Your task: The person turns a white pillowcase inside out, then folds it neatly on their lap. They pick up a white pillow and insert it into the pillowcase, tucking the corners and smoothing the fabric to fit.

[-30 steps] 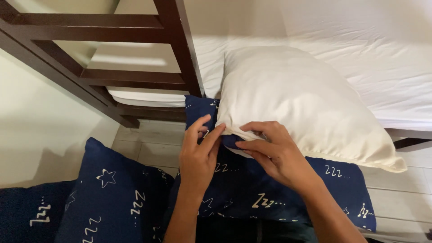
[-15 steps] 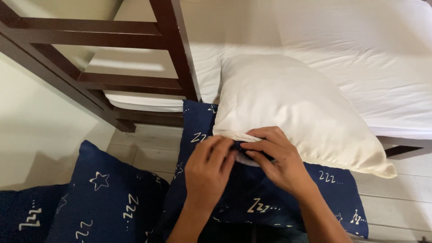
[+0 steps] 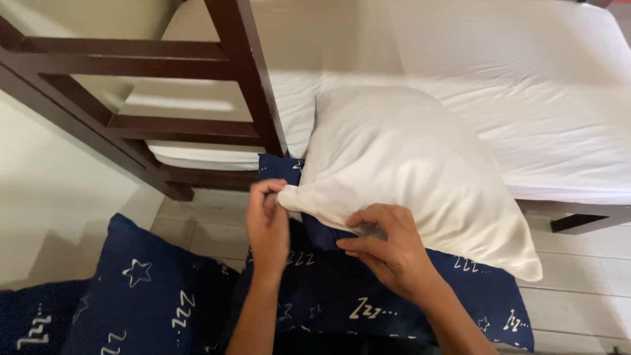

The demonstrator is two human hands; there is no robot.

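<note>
Right now the white pillow [image 3: 407, 171] leans off the edge of the bed [image 3: 559, 112], its lower half over a navy pillowcase [image 3: 368, 296] with star and zigzag print that lies below it. Left hand [image 3: 268, 223] pinches the pillow's near corner, fingers closed tight on the white fabric. Right hand [image 3: 388, 253] sits at the pillow's lower edge, thumb and fingers closed on the dark hem of the pillowcase where it meets the pillow; how much fabric it has, cannot tell, fingers hide it.

Step in hand looks like feeding the pillow corner into the case mouth. To do it well, my judgement: keep the left pinch right on the corner tip so it stays pointed, hold the hem wide with the right so the mouth does not fold shut, and push the corner deep toward the far seam before letting go. Risk: bunching at the opening.

A second navy printed pillow [image 3: 144, 296] lies on the floor [image 3: 578, 296] at left, apart from the hands. Dark wooden ladder [image 3: 217, 98] stands beside the bed.
</note>
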